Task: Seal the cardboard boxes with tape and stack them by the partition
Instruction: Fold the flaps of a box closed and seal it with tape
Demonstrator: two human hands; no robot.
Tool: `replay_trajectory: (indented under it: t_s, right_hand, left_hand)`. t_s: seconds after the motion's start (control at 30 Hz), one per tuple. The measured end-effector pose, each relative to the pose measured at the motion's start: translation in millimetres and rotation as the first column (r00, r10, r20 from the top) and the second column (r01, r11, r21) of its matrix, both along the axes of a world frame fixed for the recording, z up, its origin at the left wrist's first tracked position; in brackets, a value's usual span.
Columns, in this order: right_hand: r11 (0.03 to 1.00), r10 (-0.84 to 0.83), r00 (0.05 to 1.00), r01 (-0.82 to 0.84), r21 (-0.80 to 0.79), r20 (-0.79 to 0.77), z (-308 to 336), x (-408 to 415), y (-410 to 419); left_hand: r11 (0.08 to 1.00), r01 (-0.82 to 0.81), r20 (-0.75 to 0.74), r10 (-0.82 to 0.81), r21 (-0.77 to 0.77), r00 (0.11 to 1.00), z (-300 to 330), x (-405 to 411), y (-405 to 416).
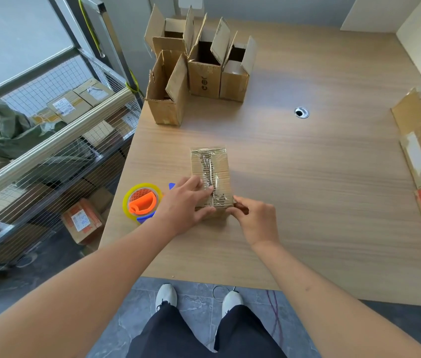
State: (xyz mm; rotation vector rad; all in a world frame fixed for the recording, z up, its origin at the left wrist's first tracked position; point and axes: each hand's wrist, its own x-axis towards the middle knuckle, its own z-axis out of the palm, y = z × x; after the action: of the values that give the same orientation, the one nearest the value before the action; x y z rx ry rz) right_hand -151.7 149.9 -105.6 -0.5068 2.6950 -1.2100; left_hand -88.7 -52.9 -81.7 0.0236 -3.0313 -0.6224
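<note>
1. Pressing on the taped box (210, 177) at table (307, 177) centre: left hand (186, 202), fingers flat; right hand (253, 218) pinches its near corner.
2. Tape dispenser (143, 201) at 9 o'clock, partly hidden.
3. Open boxes (204, 68) at 12 o'clock; print reads "ce", rest cut off.

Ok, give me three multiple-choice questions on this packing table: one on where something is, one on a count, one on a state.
1. Where is the tape dispenser?
A. left of the taped box
B. inside an open box
C. on the floor

2. How many open boxes stand at the table's far end?
A. two
B. four
C. six

3. What is the left hand doing?
A. lifting the dispenser
B. hanging idle
C. pressing on the taped box

Answers: 1 A, it lies beside that box's left side; 2 B, four with flaps up; 3 C, fingers on its taped seam.
</note>
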Motion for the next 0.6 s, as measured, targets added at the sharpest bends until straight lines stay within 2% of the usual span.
replay_trajectory:
  t_s: [0.23, 0.33, 0.6]
  right_hand:
    - [0.968, -0.137, 0.990, 0.126, 0.218, 0.038, -9, 31, -18]
    - [0.956, -0.147, 0.988, 0.132, 0.263, 0.040, -10, 37, -18]
    - [0.966, 0.187, 0.978, -0.200, 0.166, 0.093, 6, 2, 13]
  left_hand:
    - [1.000, -0.014, -0.008, 0.014, 0.019, 1.000, -3, 0, 2]
    - [1.000, -0.016, -0.012, 0.016, 0.016, 1.000, -4, 1, 3]
    - [1.000, -0.006, 0.019, 0.006, 0.002, 1.000, 0, 0, 4]
